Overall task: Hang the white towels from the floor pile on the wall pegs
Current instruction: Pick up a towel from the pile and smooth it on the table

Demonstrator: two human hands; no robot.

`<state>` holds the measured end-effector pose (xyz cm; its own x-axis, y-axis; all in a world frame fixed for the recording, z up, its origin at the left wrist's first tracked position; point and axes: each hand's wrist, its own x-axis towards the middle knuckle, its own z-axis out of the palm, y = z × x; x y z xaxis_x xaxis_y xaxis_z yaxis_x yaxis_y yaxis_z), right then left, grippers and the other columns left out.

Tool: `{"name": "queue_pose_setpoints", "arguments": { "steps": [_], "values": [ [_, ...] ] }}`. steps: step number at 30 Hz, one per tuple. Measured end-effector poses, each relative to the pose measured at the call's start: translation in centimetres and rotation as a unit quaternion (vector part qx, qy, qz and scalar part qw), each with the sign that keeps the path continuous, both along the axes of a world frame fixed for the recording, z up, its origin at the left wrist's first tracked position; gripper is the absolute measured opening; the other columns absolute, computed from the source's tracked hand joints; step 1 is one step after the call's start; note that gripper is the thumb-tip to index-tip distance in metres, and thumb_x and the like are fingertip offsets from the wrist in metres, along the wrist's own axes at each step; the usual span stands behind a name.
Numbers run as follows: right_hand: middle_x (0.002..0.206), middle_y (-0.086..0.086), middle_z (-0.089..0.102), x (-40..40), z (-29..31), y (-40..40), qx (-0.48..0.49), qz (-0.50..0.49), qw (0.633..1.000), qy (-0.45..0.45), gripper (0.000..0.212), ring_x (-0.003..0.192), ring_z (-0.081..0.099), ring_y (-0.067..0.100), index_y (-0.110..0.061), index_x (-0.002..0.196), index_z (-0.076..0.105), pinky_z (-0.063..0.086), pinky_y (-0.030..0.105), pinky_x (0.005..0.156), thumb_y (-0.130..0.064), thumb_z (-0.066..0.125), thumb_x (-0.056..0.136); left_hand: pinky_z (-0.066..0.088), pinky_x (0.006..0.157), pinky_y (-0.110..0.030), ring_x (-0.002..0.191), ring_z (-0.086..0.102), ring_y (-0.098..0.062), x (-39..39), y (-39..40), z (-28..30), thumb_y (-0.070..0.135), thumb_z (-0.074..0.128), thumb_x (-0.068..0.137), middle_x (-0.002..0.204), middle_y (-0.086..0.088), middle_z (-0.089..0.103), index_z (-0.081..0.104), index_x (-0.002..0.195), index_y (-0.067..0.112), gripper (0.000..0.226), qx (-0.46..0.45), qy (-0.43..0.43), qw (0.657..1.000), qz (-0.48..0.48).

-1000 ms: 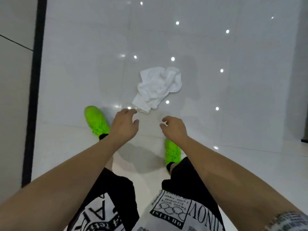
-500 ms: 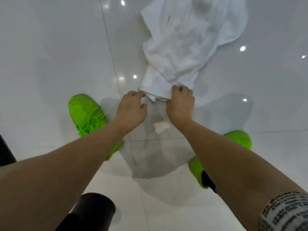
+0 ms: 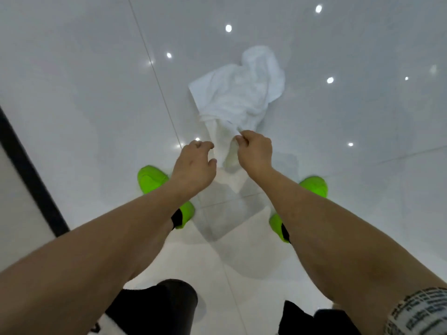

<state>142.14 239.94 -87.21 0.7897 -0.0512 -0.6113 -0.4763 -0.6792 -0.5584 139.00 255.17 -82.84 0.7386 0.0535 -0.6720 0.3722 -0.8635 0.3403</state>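
Observation:
A crumpled pile of white towels [image 3: 242, 93] lies on the glossy white floor in front of me. My right hand [image 3: 254, 153] pinches a towel's near edge between thumb and fingers and holds it raised, so a fold of cloth hangs down beside the hand. My left hand [image 3: 196, 163] hovers just left of that fold with its fingers loosely curled and holds nothing. No wall pegs are in view.
My bright green shoes [image 3: 154, 180] [image 3: 314, 187] stand either side of the towel's near end. A black vertical strip [image 3: 31, 175] runs along the wall edge at the left. White floor tiles [image 3: 362, 213] with light reflections stretch all around.
I reached down to the pile with both hands. My right hand took hold of the towel's near edge and raised it; my left hand came off the cloth.

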Motion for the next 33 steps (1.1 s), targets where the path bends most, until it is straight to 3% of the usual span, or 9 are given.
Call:
{"name": "queue_pose_setpoints", "arguments": {
  "steps": [4,10,15,19,21,24,27,31,33],
  "values": [
    [0.060,-0.010,0.047,4.0,13.7,-2.7,0.038,-0.079,0.996,-0.013,0.031,0.055,0.043,0.005,-0.018,0.068,0.048,0.027,0.020,0.051,-0.018,0.046,0.100,0.040,0.097,-0.037,0.121,0.047,-0.030,4.4,-3.4,13.1,0.027,0.057,0.092,0.133,-0.012,0.051,0.050,0.136,0.016,0.046,0.000,-0.055,0.998,-0.031],
    [0.063,-0.005,0.042,10.8,35.4,-12.3,0.112,-0.117,0.985,-0.065,0.037,0.057,0.040,0.010,-0.020,0.064,0.039,0.030,0.028,0.054,-0.020,0.041,0.101,0.039,0.083,-0.028,0.113,0.056,-0.027,14.8,-14.6,34.2,0.033,0.060,0.089,0.126,-0.010,0.058,0.050,0.133,0.012,0.050,-0.025,-0.144,0.984,-0.103],
    [0.056,0.000,0.037,15.3,52.1,-24.4,0.141,-0.107,0.969,-0.170,0.045,0.051,0.035,0.015,-0.015,0.059,0.041,0.029,0.027,0.051,-0.040,0.057,0.094,0.044,0.069,-0.030,0.092,0.060,-0.024,21.0,-25.9,49.5,0.033,0.057,0.089,0.097,0.000,0.066,0.062,0.112,0.021,0.027,-0.021,-0.214,0.959,-0.185],
    [0.048,-0.009,0.032,15.4,63.9,-36.6,0.106,-0.103,0.960,-0.237,0.055,0.042,0.033,0.007,-0.018,0.055,0.041,0.025,0.019,0.040,-0.055,0.076,0.074,0.045,0.070,-0.032,0.090,0.060,-0.028,23.6,-36.3,59.0,0.029,0.053,0.090,0.090,-0.003,0.066,0.066,0.096,0.023,0.015,-0.021,-0.308,0.913,-0.266],
    [0.049,-0.009,0.036,14.6,68.2,-42.2,0.057,-0.078,0.965,-0.245,0.055,0.044,0.035,0.008,-0.016,0.054,0.045,0.025,0.018,0.040,-0.055,0.082,0.065,0.046,0.068,-0.032,0.088,0.059,-0.027,24.8,-40.9,62.7,0.031,0.053,0.090,0.087,-0.003,0.066,0.065,0.088,0.024,0.014,-0.020,-0.353,0.889,-0.292],
    [0.057,-0.004,0.056,13.2,72.1,-50.2,-0.040,-0.073,0.964,-0.254,0.037,0.051,0.051,0.010,-0.013,0.062,0.062,0.035,0.023,0.047,-0.043,0.083,0.071,0.036,0.057,-0.030,0.080,0.055,-0.022,26.3,-47.2,67.0,0.042,0.054,0.092,0.075,0.005,0.059,0.059,0.078,0.027,0.021,-0.055,-0.409,0.854,-0.317],
    [0.065,-0.003,0.064,12.0,74.9,-57.2,-0.101,-0.144,0.942,-0.286,0.025,0.062,0.060,0.012,-0.018,0.067,0.069,0.043,0.028,0.052,-0.039,0.077,0.079,0.030,0.053,-0.030,0.069,0.051,-0.017,27.6,-53.5,70.5,0.053,0.051,0.091,0.065,0.008,0.052,0.053,0.066,0.026,0.037,-0.098,-0.442,0.817,-0.357],
    [0.070,0.000,0.069,11.1,77.1,-65.7,-0.166,-0.238,0.906,-0.310,0.024,0.070,0.065,0.017,-0.020,0.071,0.073,0.054,0.037,0.065,-0.041,0.075,0.082,0.030,0.049,-0.028,0.060,0.053,-0.010,29.5,-60.8,73.9,0.070,0.056,0.080,0.058,0.005,0.054,0.052,0.060,0.024,0.050,-0.184,-0.441,0.783,-0.399],
    [0.069,-0.002,0.068,11.1,77.7,-69.5,-0.194,-0.271,0.886,-0.322,0.024,0.069,0.064,0.016,-0.023,0.069,0.073,0.053,0.035,0.064,-0.043,0.074,0.083,0.030,0.049,-0.028,0.057,0.051,-0.010,30.9,-64.4,75.0,0.078,0.059,0.070,0.056,0.006,0.052,0.051,0.060,0.024,0.056,-0.184,-0.429,0.758,-0.455]
  ]
}}
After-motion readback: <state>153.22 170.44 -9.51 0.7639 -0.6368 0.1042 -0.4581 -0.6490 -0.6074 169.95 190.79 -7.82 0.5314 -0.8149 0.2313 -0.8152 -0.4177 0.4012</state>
